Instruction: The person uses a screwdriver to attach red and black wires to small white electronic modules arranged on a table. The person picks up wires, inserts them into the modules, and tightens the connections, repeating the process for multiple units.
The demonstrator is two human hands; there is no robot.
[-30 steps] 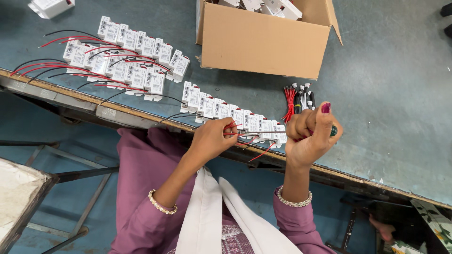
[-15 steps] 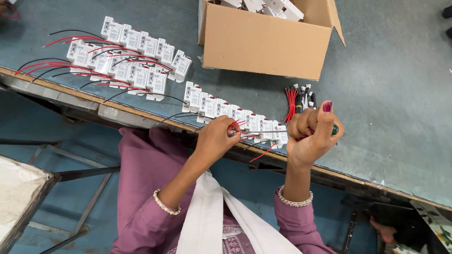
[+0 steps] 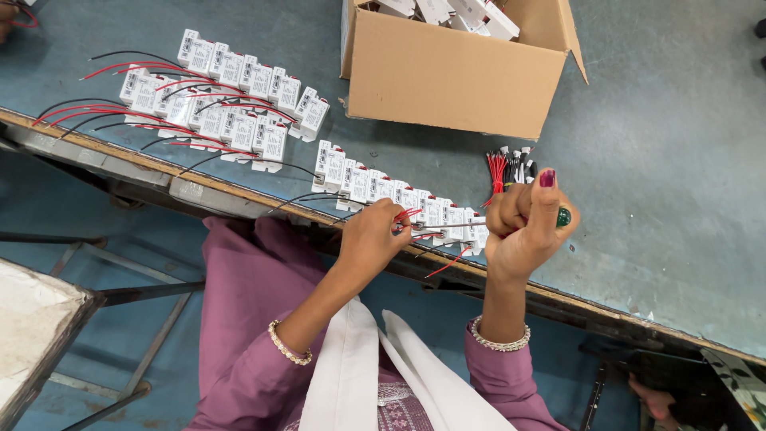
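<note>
My right hand [image 3: 523,227] is closed in a fist around a screwdriver with a green handle end [image 3: 564,217]. Its thin shaft points left to a small white module [image 3: 447,219] in a row of such modules [image 3: 375,185] near the table's front edge. My left hand [image 3: 373,238] pinches red wires [image 3: 405,214] at that same module, just left of the shaft's tip. A bundle of short red and black wires with white ends [image 3: 506,166] lies just beyond my right hand.
A larger group of white modules with red and black leads [image 3: 231,104] lies at the left of the blue table [image 3: 662,160]. An open cardboard box [image 3: 455,76] with more white parts stands behind. A metal frame [image 3: 120,295] is below left.
My left hand has shifted slightly right toward the screwdriver's tip. My right hand stays in the same place, still in a fist.
</note>
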